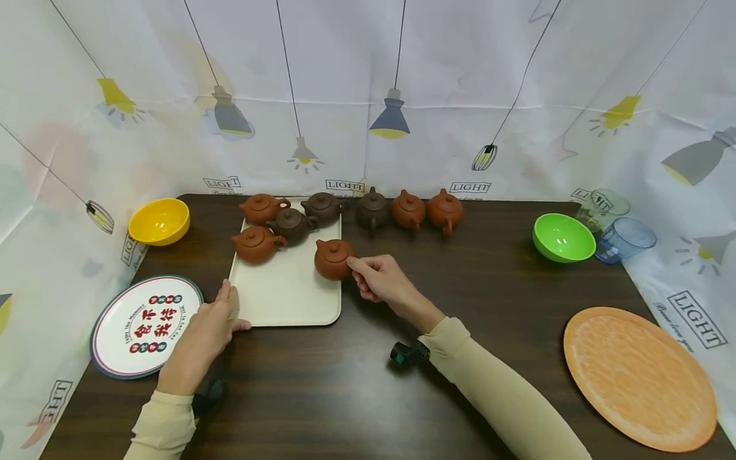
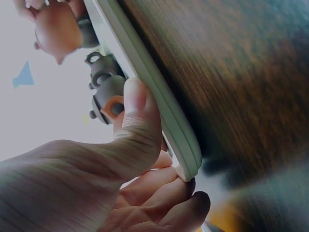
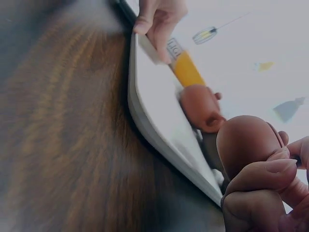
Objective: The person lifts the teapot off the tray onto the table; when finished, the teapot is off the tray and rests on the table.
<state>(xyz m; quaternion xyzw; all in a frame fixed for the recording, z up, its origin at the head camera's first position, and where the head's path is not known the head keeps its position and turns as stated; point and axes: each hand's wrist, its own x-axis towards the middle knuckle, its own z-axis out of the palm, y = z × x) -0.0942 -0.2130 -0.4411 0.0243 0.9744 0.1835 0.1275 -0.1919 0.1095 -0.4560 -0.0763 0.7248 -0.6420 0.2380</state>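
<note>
At the far left of the dark table (image 1: 322,390) lies a white plate (image 1: 115,332) printed with red characters, and behind it sits a yellow bowl (image 1: 159,223). The left hand (image 1: 208,329), just beside the plate, clasps the near left corner of a cream tray (image 1: 282,300), thumb along one edge and fingers along the other (the left wrist view shows the thumb lying over the rim).

Four pots stand together in the tray's far left part: two red pots (image 1: 255,246) at the left, one behind the other, then two dark pots (image 1: 291,226) beside them. Farther right, the held pot (image 1: 330,260), also red, is at the tray's right edge, spout to the left; whether its base touches the tray cannot be told. The right hand (image 1: 385,280) pinches its handle between thumb and fingers.

Behind, just past the tray, three more pots (image 1: 408,209) stand in a row on the table: one dark, then two red, spouts toward the person. Well to the right come a green bowl (image 1: 563,237), a clear cup (image 1: 612,202) and a blue cup (image 1: 631,236), with a round tan board (image 1: 641,380) nearer the person.
</note>
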